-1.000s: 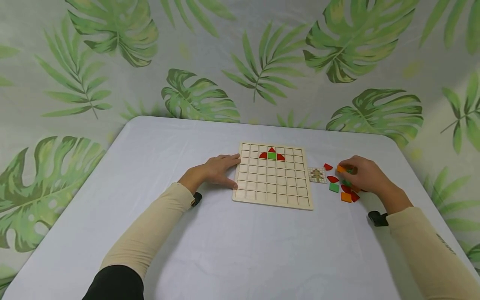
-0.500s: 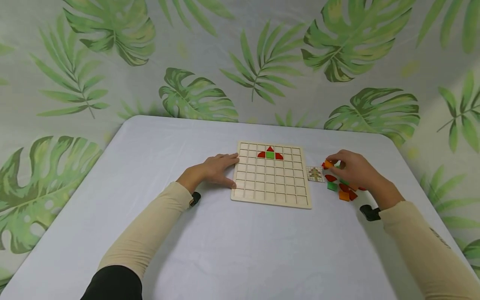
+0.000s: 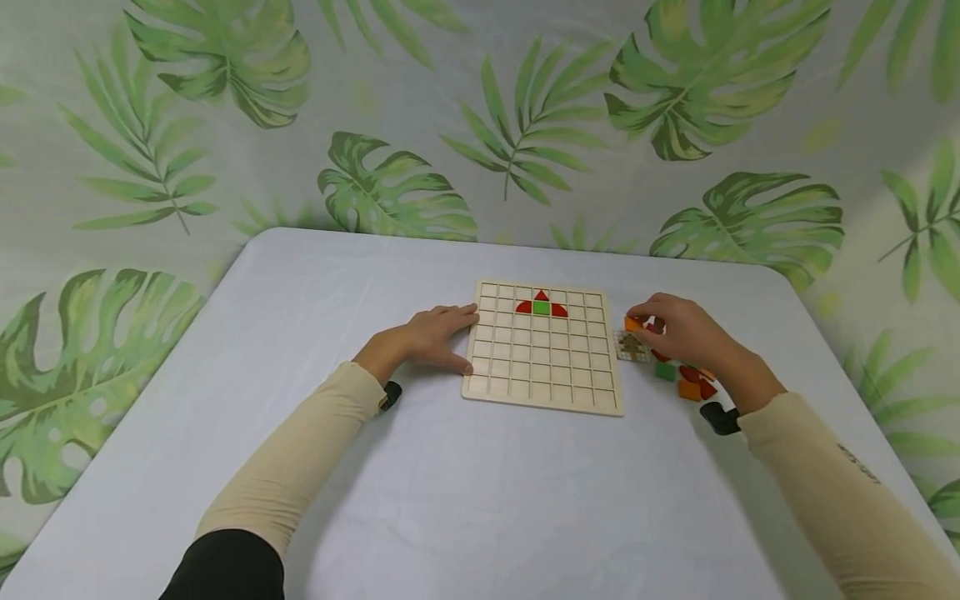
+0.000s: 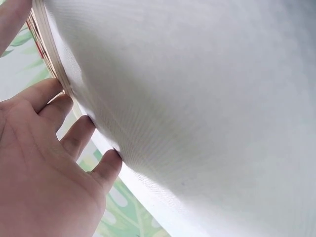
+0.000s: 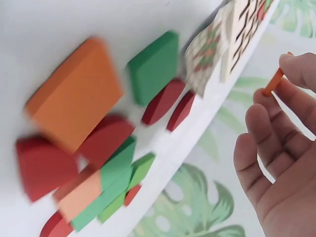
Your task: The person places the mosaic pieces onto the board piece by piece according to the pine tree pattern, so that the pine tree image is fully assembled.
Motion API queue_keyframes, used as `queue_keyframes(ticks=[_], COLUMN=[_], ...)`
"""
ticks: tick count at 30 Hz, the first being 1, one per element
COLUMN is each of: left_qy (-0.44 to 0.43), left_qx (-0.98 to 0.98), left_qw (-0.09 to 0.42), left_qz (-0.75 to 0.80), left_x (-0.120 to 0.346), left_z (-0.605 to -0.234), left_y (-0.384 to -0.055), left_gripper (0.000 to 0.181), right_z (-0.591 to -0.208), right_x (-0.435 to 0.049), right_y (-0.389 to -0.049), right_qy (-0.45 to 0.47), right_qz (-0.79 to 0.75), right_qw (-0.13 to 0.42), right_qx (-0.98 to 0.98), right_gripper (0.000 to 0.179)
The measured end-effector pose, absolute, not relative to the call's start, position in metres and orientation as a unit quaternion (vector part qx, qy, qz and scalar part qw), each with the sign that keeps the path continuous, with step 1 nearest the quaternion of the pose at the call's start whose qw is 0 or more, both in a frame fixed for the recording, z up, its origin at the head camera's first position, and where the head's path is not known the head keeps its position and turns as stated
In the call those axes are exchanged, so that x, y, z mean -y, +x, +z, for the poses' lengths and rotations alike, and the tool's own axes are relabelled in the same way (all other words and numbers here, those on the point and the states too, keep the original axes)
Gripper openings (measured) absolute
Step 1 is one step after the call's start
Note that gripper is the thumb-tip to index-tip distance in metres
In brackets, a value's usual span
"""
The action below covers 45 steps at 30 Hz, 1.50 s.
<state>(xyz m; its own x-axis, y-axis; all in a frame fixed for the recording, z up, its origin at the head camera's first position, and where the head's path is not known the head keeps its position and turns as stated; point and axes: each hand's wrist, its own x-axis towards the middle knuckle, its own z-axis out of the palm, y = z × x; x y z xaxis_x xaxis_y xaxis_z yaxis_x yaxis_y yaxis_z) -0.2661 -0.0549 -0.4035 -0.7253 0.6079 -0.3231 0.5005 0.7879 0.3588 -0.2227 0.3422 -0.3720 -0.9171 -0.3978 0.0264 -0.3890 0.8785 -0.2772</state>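
A wooden grid board point(image 3: 540, 367) lies on the table. Near its far edge a green square point(image 3: 541, 308) sits in the grid, with a red triangle point(image 3: 542, 296) above it and red curved pieces point(image 3: 559, 310) on both sides. Along the board's left edge rests my left hand point(image 3: 427, 337), fingers spread and thumb apart. My right hand point(image 3: 686, 333) pinches a thin orange piece point(image 5: 274, 82) between thumb and fingertips. That hand is over the right end of a small pattern card point(image 3: 630, 346), which lies beside the board and is partly hidden by it.
Loose pieces lie right of the card, partly under the right hand: a green square point(image 5: 155, 66), an orange square point(image 5: 74, 94), red curved pieces point(image 5: 163, 101) and several others. A white cloth point(image 3: 480, 492) covers the table; a leaf-patterned backdrop point(image 3: 405, 187) hangs behind.
My right hand has moved left from the loose pieces toward the board, carrying the orange piece over by the card. The left hand has stayed at the board's edge.
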Motion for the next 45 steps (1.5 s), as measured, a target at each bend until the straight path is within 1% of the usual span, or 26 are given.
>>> queue_keyframes(ticks=[5, 14, 23, 30, 37, 45], left_qy=[0.302, 0.3, 0.3, 0.303, 0.302, 0.304], left_qx=[-0.918, -0.921, -0.92, -0.92, -0.921, -0.92], left_qw=[0.22, 0.216, 0.216, 0.215, 0.215, 0.212], left_qz=[0.129, 0.126, 0.13, 0.125, 0.121, 0.126], left_x=[0.055, 0.055, 0.056, 0.057, 0.055, 0.055], left_z=[-0.404, -0.402, -0.402, -0.401, -0.401, -0.402], left_y=[-0.266, -0.266, -0.266, -0.265, -0.266, -0.267], left_gripper=[0.093, 0.093, 0.093, 0.093, 0.094, 0.093], right_z=[-0.374, -0.38, -0.379, -0.384, -0.386, -0.39], right_x=[-0.324, -0.277, -0.231, -0.225, -0.228, -0.233], right_y=[-0.229, -0.244, -0.251, -0.253, -0.254, -0.259], right_qy=[-0.209, -0.211, -0.273, -0.254, -0.239, -0.199], right_qz=[-0.148, -0.143, -0.178, -0.182, -0.186, -0.189], right_qw=[0.031, 0.052, 0.021, 0.035, 0.047, 0.055], right_qx=[-0.966, -0.966, -0.945, -0.949, -0.952, -0.96], right_gripper=[0.032, 0.034, 0.031, 0.032, 0.033, 0.033])
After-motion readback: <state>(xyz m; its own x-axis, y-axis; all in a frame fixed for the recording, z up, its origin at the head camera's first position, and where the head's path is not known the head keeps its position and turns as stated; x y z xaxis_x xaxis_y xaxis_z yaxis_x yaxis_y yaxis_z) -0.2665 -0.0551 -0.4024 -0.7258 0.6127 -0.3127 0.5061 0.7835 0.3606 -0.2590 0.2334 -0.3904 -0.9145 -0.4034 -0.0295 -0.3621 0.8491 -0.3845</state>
